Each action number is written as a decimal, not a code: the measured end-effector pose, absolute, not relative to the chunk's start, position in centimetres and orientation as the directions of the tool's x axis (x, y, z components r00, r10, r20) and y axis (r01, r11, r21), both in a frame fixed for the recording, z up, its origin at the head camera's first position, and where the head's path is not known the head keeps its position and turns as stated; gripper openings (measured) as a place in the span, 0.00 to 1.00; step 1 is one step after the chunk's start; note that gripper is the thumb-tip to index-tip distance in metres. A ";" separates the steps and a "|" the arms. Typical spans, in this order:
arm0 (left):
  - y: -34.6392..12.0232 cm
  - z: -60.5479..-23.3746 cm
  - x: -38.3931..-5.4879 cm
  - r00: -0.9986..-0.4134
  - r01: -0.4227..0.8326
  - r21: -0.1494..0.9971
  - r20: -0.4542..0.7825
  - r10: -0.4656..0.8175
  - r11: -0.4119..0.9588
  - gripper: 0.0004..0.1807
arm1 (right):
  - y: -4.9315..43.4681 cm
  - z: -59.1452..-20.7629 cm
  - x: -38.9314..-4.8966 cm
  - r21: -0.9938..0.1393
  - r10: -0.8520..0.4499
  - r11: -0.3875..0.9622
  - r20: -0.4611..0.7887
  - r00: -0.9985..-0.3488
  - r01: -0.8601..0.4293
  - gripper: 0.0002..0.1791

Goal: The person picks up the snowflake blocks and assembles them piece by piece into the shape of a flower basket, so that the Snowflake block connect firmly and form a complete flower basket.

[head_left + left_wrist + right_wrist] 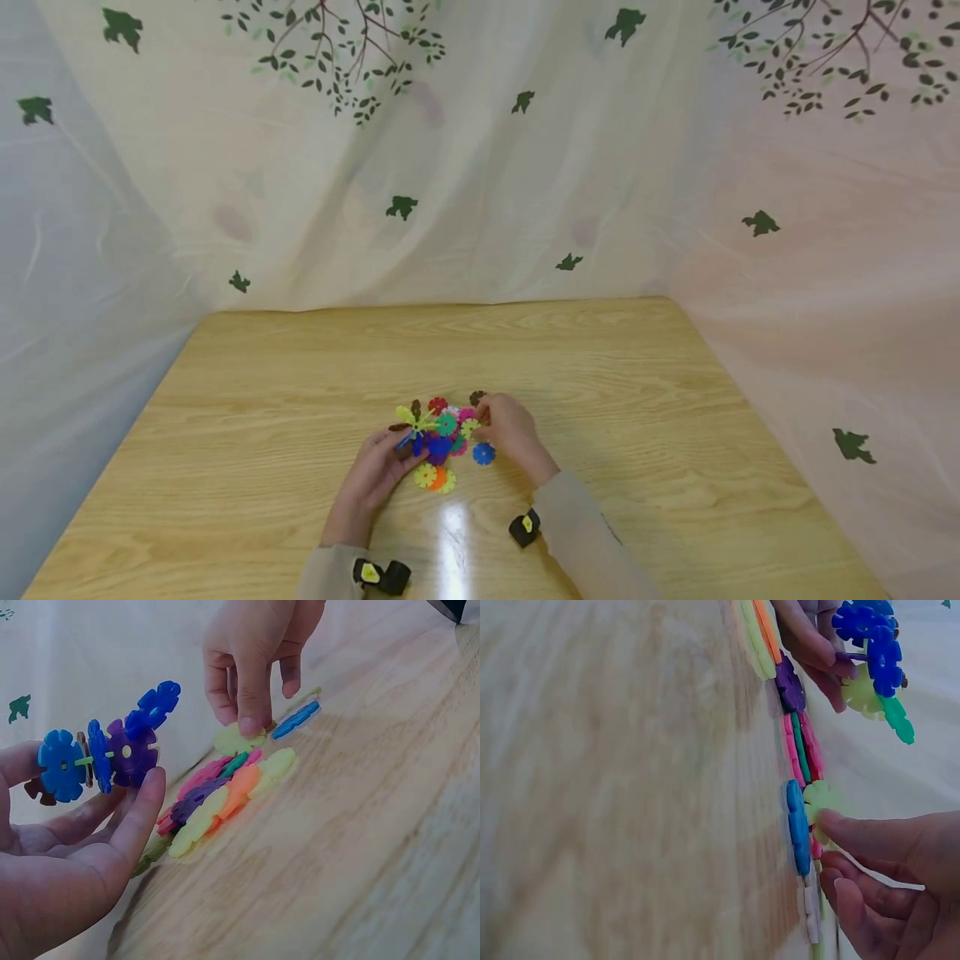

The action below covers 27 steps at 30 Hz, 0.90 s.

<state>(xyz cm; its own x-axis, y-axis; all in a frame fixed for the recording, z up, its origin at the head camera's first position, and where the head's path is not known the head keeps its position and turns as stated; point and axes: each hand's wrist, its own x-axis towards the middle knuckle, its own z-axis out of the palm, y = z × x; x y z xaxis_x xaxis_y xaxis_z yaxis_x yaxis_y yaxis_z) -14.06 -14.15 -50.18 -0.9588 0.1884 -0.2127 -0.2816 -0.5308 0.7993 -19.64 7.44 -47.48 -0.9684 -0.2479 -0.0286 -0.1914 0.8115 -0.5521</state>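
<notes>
My left hand (378, 471) holds a cluster of joined plastic snowflake discs (135, 754) in blue, purple, brown, yellow and green, raised off the table. The thumb and fingers curl around its edge. To the right, my right hand (510, 429) pinches a pale yellow snowflake disc (821, 801) between thumb and finger, just above the loose pieces. Between and below the hands lies a small pile of loose discs, with an orange disc (241, 787), a purple disc (196, 801) and pink ones overlapping. A blue disc (483, 453) lies beside the right hand.
The pile rests on a wood-grain table (225, 467). A red disc (437, 405) and a dark brown disc (477, 398) lie at its far side. Behind the table hangs a pale curtain (480, 183) with leaf prints. Black devices (525, 528) are strapped at both wrists.
</notes>
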 end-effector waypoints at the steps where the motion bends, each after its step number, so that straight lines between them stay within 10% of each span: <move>1: -14.2 -50.1 -14.0 -0.959 -0.280 0.800 -0.205 0.196 -0.531 0.14 | 7.5 -47.5 -19.6 -0.580 -0.236 0.793 -0.011 -0.972 -0.186 0.08; 9: -14.3 -50.2 -14.2 -0.935 -0.321 0.824 -0.196 0.296 -0.468 0.11 | 7.5 -46.6 -19.4 -0.899 -0.126 0.420 0.079 -0.989 -0.125 0.07; 27: -14.2 -50.4 -14.0 -0.931 -0.243 0.924 -0.136 0.340 -0.295 0.10 | 6.9 -46.0 -18.4 -0.896 -0.278 0.430 -0.013 -0.960 -0.113 0.08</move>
<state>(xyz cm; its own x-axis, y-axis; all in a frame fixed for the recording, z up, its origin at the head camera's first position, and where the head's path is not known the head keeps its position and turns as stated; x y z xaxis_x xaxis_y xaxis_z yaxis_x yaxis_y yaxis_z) -14.00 -14.15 -50.44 -0.9306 0.3399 -0.1359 -0.2428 -0.2953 0.9240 -18.42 6.94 -46.05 -0.9604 -0.2783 -0.0126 -0.1128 0.4300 -0.8957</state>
